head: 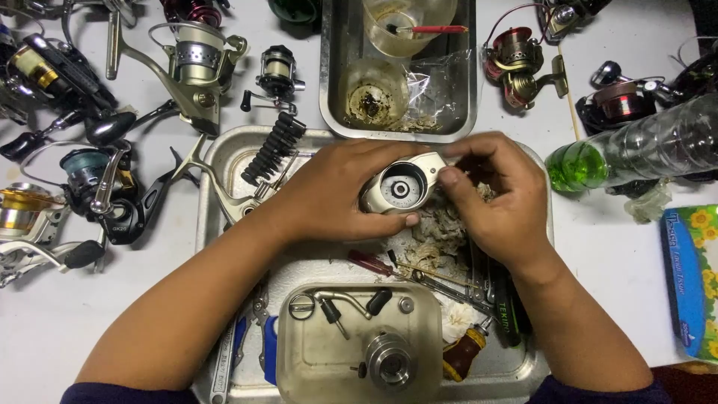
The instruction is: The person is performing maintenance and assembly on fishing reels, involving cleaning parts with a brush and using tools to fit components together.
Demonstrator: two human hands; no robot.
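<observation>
A silver reel body point(400, 185) was held over the metal tray point(217, 150), grasped by the left hand point(336, 191). Its upper edge was pinched by the right hand point(497, 194) fingers point(451, 177).

I see a silver reel body point(400, 185), a green plastic bottle point(598, 158), a red screwdriver point(372, 263), a blue tissue box point(692, 273) with yellow flowers

Left hand point(336, 194) grips a silver reel body point(396, 185) while right hand point(497, 194) pinches its edge over a metal tray point(224, 150)
</observation>
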